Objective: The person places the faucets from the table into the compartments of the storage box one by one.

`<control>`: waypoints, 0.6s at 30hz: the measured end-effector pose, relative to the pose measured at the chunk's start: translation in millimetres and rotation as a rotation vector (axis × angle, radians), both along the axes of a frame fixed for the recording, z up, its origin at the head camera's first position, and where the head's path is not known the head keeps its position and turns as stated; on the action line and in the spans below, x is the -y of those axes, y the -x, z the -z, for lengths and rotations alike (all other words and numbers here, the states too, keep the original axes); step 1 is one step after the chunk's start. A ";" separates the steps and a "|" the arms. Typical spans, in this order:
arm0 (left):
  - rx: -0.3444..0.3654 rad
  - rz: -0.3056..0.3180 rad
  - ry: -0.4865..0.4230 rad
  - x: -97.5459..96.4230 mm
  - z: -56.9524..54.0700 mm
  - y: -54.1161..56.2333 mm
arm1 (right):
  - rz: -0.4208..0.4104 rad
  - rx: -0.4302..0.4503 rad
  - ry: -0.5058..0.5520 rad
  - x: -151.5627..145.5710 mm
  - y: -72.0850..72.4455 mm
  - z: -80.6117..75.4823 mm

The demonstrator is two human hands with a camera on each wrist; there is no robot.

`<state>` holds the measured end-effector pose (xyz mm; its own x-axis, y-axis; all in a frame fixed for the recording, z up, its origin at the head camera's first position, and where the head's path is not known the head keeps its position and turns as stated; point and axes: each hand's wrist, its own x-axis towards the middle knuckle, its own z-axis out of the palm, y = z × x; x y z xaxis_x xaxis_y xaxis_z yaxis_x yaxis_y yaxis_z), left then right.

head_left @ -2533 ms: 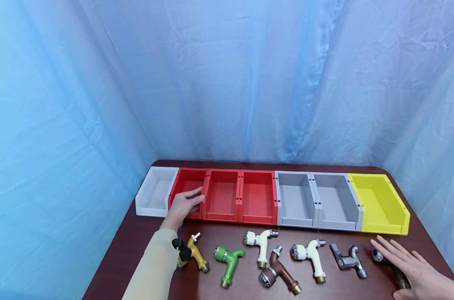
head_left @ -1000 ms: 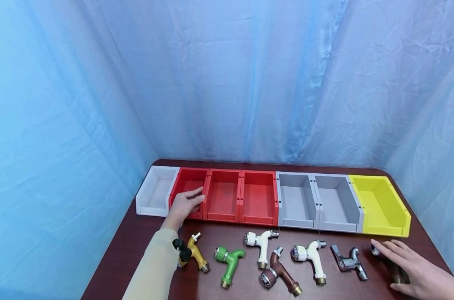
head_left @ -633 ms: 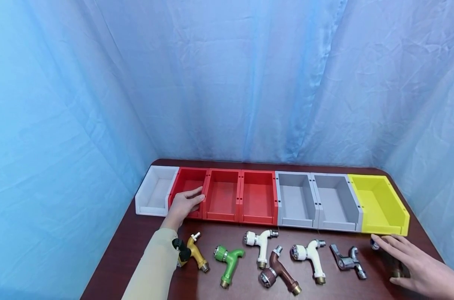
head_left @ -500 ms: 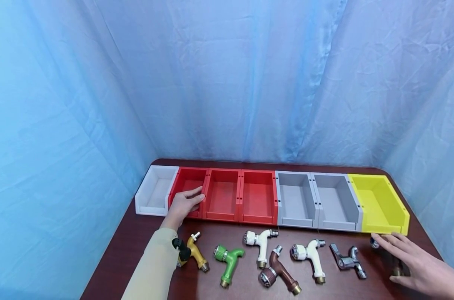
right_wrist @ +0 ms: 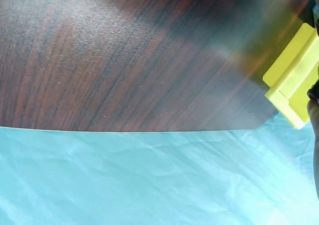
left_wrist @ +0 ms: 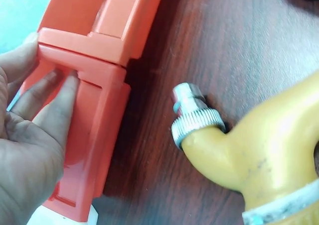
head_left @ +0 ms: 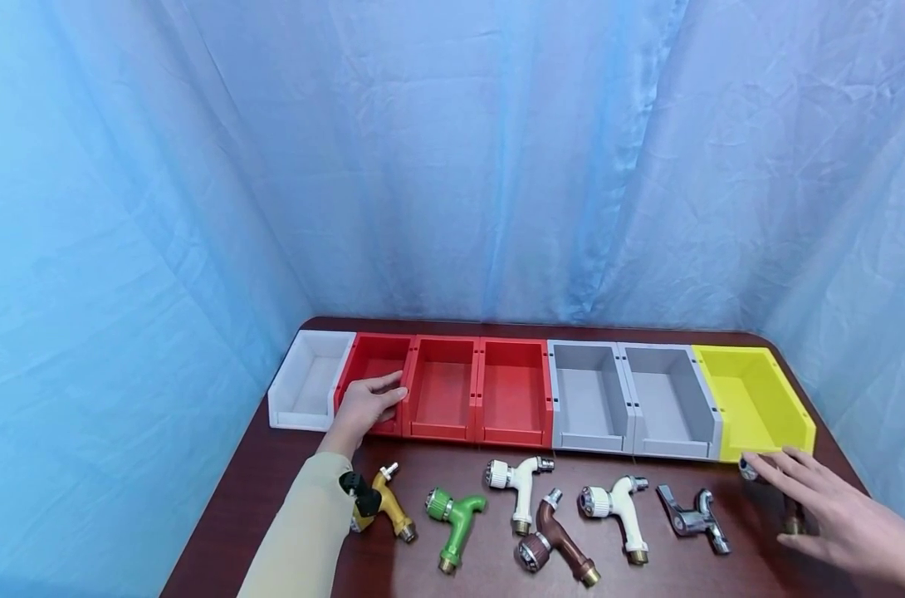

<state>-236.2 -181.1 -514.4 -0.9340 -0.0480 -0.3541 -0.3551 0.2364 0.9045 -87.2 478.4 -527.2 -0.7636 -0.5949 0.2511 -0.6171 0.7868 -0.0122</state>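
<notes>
My left hand (head_left: pixel 364 409) reaches into the leftmost red bin (head_left: pixel 381 353). In the left wrist view its fairly straight fingers (left_wrist: pixel 59 110) touch that bin's inside wall near the divider. At the far right my right hand (head_left: pixel 834 507) grips a dark faucet (head_left: pixel 793 517) just off the table, in front of the yellow bin (head_left: pixel 755 399). Its chrome-capped knob and brass threaded end show; the fingers hide most of its body. In the right wrist view only a sliver of the hand shows at the edge.
Between the hands lie a yellow faucet (head_left: pixel 396 507), partly hidden by the left sleeve, a green faucet (head_left: pixel 460 527), two white faucets, a brown faucet (head_left: pixel 560 536) and a chrome faucet (head_left: pixel 695 519). Red, grey (head_left: pixel 590 399) and white bins (head_left: pixel 310 382) line the back. Blue curtains enclose the table.
My right hand has gone from lying over the dark faucet to gripping it, and has moved a little away from me toward the yellow bin with it. The left hand stays in the red bin.
</notes>
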 end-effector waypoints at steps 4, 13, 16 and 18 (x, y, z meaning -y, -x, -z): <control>-0.008 -0.006 0.005 -1.8 -2.6 0.8 | 0.019 0.002 -0.005 0.1 2.7 -2.4; -0.027 -0.055 0.046 -7.3 -6.1 0.4 | -0.014 -0.022 0.037 0.6 10.6 -8.8; -0.035 -0.072 0.050 -8.9 -7.3 0.3 | -0.030 -0.035 0.051 1.8 13.6 -11.6; -0.034 -0.079 0.049 -9.3 -8.4 0.7 | -0.037 -0.046 0.057 2.1 15.7 -12.4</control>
